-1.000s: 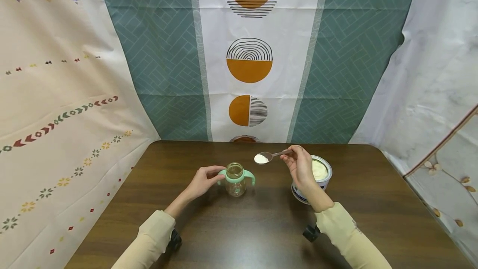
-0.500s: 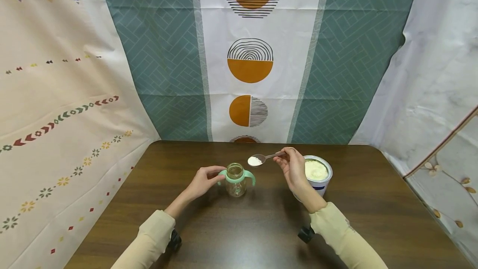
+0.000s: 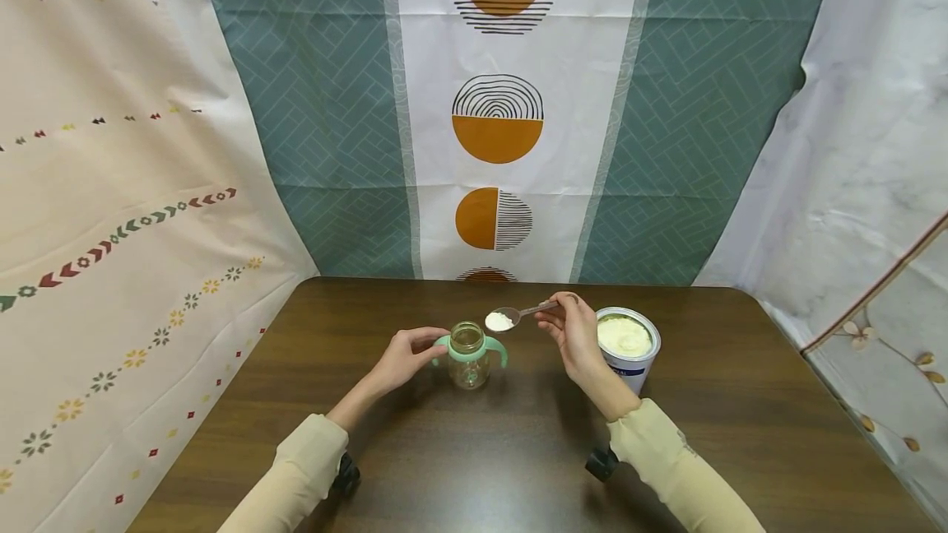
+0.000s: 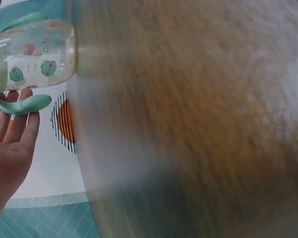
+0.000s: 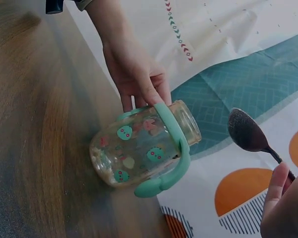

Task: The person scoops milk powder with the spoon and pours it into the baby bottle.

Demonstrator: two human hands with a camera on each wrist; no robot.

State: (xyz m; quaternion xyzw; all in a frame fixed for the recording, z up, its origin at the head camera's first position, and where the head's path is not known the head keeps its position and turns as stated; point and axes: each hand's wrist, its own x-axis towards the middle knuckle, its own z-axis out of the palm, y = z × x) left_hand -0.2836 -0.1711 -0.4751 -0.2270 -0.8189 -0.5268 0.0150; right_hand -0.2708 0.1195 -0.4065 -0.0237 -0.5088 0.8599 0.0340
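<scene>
My left grip (image 3: pixel 403 359), closed around one handle, holds the clear, rounded bottle with mint-green handles (image 3: pixel 469 363) upright, just below the centre of the head frame. I judge it light and stiff; the handle seems the surest hold, since the smooth wall may slip. My right grip (image 3: pixel 578 339) pinches the slim, oval-bowled, rigid-looking spoon (image 5: pixel 248 131) by its handle, right of centre; its loose white powder (image 3: pixel 499 322) would spill easily if tilted.

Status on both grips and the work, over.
Left grip on mint-green handle of clear rounded bottle; right grip pinching greyish oval spoon carrying white powder. Bottle upright, uncapped. Nothing seen in between.
</scene>
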